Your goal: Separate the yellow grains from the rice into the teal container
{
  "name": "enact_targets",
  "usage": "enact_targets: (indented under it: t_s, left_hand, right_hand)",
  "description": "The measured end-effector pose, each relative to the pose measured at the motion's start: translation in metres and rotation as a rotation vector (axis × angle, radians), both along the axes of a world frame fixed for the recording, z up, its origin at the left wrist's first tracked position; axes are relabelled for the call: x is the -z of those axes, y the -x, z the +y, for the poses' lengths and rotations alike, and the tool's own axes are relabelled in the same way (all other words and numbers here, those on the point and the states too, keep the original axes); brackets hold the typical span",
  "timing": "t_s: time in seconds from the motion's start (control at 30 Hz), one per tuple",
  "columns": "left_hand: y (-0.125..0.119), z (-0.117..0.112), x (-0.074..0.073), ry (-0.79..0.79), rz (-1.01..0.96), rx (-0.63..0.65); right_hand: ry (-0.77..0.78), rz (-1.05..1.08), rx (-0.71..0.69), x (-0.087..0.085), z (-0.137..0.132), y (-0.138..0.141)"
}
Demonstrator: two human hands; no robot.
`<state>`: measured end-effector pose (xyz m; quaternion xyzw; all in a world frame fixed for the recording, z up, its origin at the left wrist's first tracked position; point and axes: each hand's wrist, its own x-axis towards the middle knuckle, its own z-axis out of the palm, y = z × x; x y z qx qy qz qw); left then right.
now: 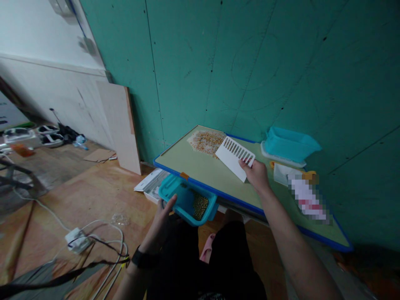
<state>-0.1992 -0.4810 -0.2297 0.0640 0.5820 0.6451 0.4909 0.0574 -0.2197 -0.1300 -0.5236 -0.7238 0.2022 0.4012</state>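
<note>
My left hand [166, 210] is closed on the near left rim of a blue plastic container [183, 201], held just below the table's front edge. Greenish dried beans [200, 205] lie in its right end. In my right hand [255, 174] is a white slotted scraper [233, 161], gripped at its right side and tilted over the board. By the scraper's far left edge, yellow beans mixed with pale grains [206, 141] are spread over the pale green tabletop [203, 170]. My left fingers are partly hidden beneath the container.
A second blue container [290, 143] stands on a whitish lid at the table's back right. Nearer lies a white and orange packet with a blurred part [308, 199]. A green wall [193, 62] borders the table. White cables and a power strip [77, 241] lie on the floor at left.
</note>
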Motion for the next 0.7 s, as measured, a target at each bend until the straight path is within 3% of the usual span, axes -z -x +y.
enact_targets:
  t_s: [0.7]
  left_hand:
    - [0.000,0.001,-0.001,-0.005,-0.017,-0.014]
  right_hand:
    - [-0.019,0.071,-0.055,0.015,0.012,-0.002]
